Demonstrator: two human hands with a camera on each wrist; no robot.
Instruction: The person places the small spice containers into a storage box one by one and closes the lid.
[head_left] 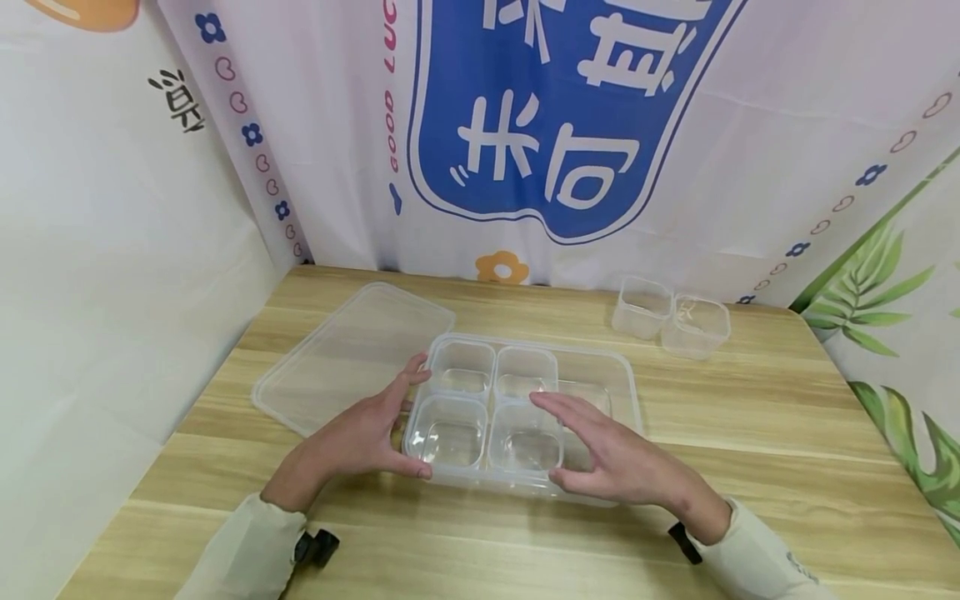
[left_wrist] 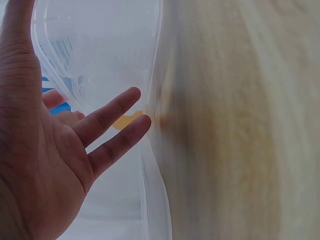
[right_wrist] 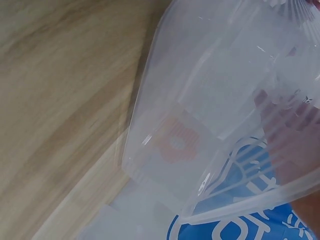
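A clear plastic storage box [head_left: 600,364] lies on the table with several small clear square cups in its left and middle part. At the box's left end, my left hand [head_left: 367,433] has its thumb by the near corner and its fingers spread along the side. In the left wrist view, two fingers [left_wrist: 112,112] extend straight beside the box wall [left_wrist: 100,45]. My right hand [head_left: 618,454] reaches over the box's near rim, fingers extended above the near right cup [head_left: 525,437], thumb by that cup's front corner. Through the box wall [right_wrist: 200,85], the right wrist view shows the fingers only dimly.
A flat translucent lid [head_left: 337,358] lies at the left, behind my left hand. Two more clear cups [head_left: 696,327] stand side by side at the back right of the wooden table [head_left: 750,433]. A printed curtain [head_left: 337,167] hangs behind the table.
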